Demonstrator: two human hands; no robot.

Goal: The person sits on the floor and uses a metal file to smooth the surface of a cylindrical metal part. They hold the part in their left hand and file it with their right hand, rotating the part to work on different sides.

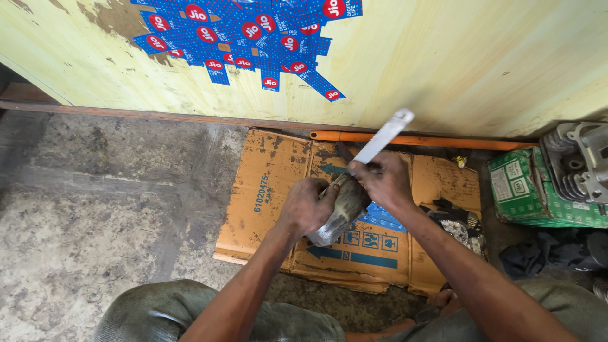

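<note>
My left hand (306,206) grips a grimy rounded metal part (342,206), held over a flattened orange cardboard sheet (269,183) on the floor. My right hand (382,182) holds a flat pale metal strip (384,136) like a blade or file, its lower end against the top of the part and its upper end pointing up and to the right toward the wall. Both forearms reach in from the bottom of the view. My knees in grey-green trousers (190,313) fill the bottom edge.
A yellow wall (456,57) with blue and red stickers (250,38) stands behind. An orange pipe (443,140) lies along its base. At right are a green box (516,187), a finned engine part (579,161) and dark rags (459,221). Bare concrete floor (95,209) lies left.
</note>
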